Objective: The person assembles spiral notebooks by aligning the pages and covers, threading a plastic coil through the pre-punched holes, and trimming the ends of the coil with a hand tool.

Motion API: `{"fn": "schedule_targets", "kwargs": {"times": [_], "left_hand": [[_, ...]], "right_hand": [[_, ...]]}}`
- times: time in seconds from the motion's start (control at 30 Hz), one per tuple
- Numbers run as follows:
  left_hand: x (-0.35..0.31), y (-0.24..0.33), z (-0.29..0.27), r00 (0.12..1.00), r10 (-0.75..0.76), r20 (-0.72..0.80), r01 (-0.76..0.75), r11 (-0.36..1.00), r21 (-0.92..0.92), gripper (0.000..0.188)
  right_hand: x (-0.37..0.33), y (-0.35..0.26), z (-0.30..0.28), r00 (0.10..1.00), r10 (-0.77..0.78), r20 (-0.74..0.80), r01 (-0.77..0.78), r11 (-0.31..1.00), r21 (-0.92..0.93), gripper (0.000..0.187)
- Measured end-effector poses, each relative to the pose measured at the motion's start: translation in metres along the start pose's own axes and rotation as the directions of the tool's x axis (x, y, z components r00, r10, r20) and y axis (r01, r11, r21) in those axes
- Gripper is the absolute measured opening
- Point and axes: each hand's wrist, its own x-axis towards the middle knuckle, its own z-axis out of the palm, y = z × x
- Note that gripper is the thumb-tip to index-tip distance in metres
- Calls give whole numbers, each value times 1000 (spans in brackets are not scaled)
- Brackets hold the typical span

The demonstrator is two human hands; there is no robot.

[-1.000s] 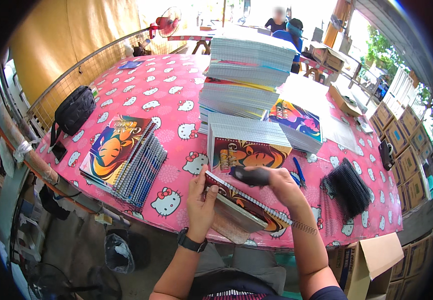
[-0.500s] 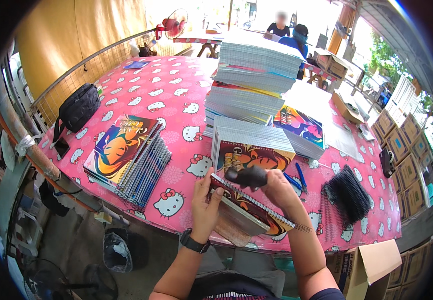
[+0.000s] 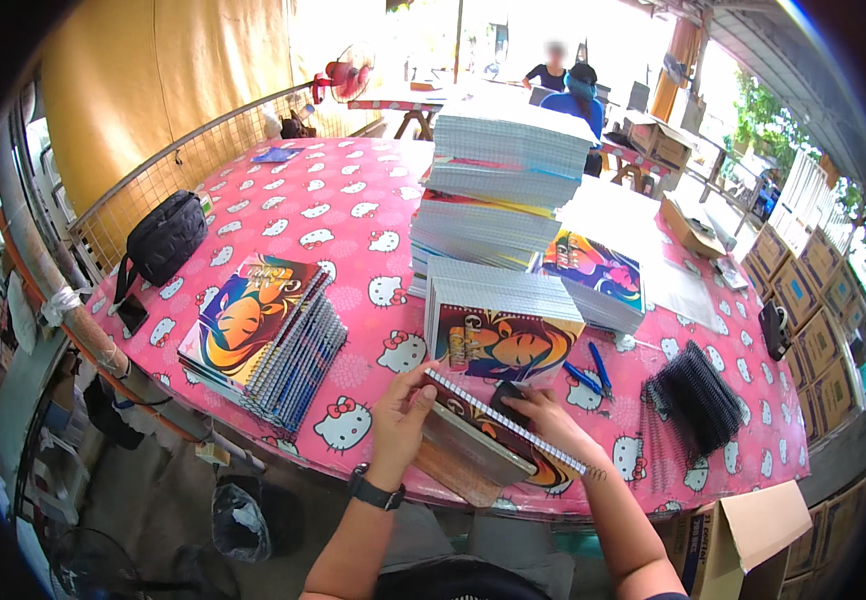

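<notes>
The left hand (image 3: 401, 414), low in the middle of the frame, is clamped on the left end of the book (image 3: 499, 432); the right hand (image 3: 551, 422) has its fingers closed on a black tool (image 3: 508, 400) near the coil (image 3: 509, 422); the step looks like winding the coil in, and the next move seems to need a still book; the pink cloth (image 3: 363, 335) holds a pile (image 3: 263, 330) at left, a tall stack (image 3: 498, 160) at middle, pliers (image 3: 600, 368) and spare coils (image 3: 695, 400) at right; the room has a yellow curtain (image 3: 183, 90) upper left, two people (image 3: 568, 105) at top, boxes (image 3: 803, 285) at right.
</notes>
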Motion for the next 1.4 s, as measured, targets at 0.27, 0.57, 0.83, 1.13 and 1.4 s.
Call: {"fn": "schedule_targets", "kwargs": {"times": [0.27,0.57,0.83,1.13,1.4], "left_hand": [[1,94,48,823,372,429,-448,890,87,22],[-19,98,60,902,182,391,-143,981,-128,14],[-23,86,59,907,277,319,-237,959,-157,19],[-15,94,62,868,360,341,-440,876,197,26],[32,135,-48,805,435,-403,-191,834,518,25]], "right_hand": [[-41,-137,-119,887,-120,-446,265,923,280,33],[-47,-148,-106,806,-53,-589,307,890,339,27],[-46,-152,-113,798,-136,-587,306,931,199,25],[-45,-147,-105,772,-221,-595,303,952,39,39],[-46,-124,-128,482,65,-874,362,893,266,66]]}}
